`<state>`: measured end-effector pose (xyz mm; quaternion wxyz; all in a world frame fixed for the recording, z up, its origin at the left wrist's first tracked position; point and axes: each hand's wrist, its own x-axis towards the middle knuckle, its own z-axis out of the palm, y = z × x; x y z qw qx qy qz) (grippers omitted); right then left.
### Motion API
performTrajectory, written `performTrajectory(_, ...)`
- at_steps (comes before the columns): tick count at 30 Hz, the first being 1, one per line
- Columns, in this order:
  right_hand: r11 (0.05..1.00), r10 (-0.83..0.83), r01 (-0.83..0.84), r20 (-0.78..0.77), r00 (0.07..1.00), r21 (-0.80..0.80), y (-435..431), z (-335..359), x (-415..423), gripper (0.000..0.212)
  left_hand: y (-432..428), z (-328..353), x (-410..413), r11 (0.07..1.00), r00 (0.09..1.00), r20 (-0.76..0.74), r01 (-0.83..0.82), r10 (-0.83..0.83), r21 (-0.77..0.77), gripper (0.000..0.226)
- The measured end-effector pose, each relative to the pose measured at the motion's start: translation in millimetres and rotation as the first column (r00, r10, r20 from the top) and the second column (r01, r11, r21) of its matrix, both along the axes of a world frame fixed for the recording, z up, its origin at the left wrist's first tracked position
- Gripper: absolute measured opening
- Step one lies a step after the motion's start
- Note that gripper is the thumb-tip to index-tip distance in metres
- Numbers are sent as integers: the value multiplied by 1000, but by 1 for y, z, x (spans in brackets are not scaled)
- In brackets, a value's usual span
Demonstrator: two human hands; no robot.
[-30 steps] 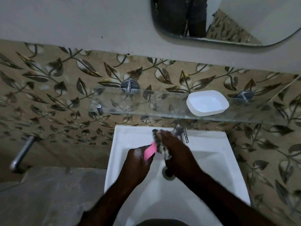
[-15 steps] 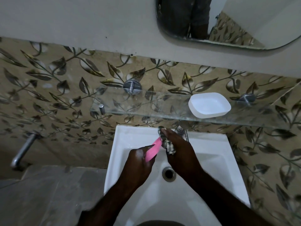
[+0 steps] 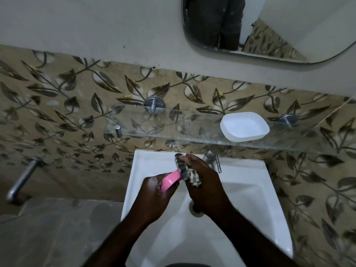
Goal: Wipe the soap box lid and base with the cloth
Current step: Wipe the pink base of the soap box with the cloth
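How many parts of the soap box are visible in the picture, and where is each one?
2. The pink part is held in the left hand over the sink, with the cloth in the right hand against it. The white part sits on the glass shelf.

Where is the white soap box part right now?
The white soap box part sits on the glass shelf, right of centre, above the sink and tap.

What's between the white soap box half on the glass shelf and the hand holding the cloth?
Head view: only the chrome tap, below the clear glass shelf, beside the right hand.
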<state>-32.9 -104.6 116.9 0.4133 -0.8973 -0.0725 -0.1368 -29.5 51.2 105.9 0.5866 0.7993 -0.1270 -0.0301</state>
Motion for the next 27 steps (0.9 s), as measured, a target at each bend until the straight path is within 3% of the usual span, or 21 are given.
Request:
performTrajectory(3, 989, -51, 54, -31, 998, 137, 1, 2, 1, 36, 2, 3, -3, 1000, 1000, -8, -28, 28, -8, 8)
performTrajectory(5, 943, -13, 56, -132, 991, 329, 4, 7, -3, 32, 3, 1, -7, 999, 999, -25, -43, 43, -8, 9)
performTrajectory(7, 774, 63, 128, -278, 959, 620, 4, 12, -6, 29, 5, -5, -8, 997, 994, -97, -56, 51, -49, 9)
performTrajectory(9, 593, 114, 241, -376, 920, 769, -1, 15, -5, 27, 5, -9, -8, 992, 983, -174, -81, 63, -96, 7)
performTrajectory(12, 559, 195, 230, -396, 897, 796, -12, 19, -6, 13, -1, -7, -11, 961, 958, -285, -110, 35, -252, 10)
performTrajectory(14, 533, 265, 222, -410, 873, 817, -20, 19, -6, 24, -2, -3, -12, 881, 928, -373, -158, -22, -445, 15)
performTrajectory(17, 482, 385, 137, -349, 854, 865, -30, 16, -5, 23, 0, -12, -10, 804, 887, -453, -202, -92, -560, 47)
performTrajectory(19, 508, 412, 69, -312, 856, 859, -33, 11, -3, 27, 1, -17, -8, 827, 875, -467, -169, -124, -536, 59)
performTrajectory(22, 593, 349, 33, -294, 890, 804, -38, 4, 0, 41, 2, -23, -6, 868, 876, -433, -33, -214, -495, 55)
performTrajectory(23, 690, 310, -9, -284, 907, 724, -39, 4, 0, 45, 3, -22, -5, 860, 865, -425, 13, -265, -510, 52)
performTrajectory(25, 912, 223, -129, -205, 953, 389, -39, 6, 1, 50, 4, -20, -2, 841, 837, -415, 92, -356, -533, 48)
performTrajectory(27, 971, 207, -193, -94, 974, 139, -36, 7, 0, 55, 4, -17, 2, 890, 854, -392, 160, -342, -427, 36)
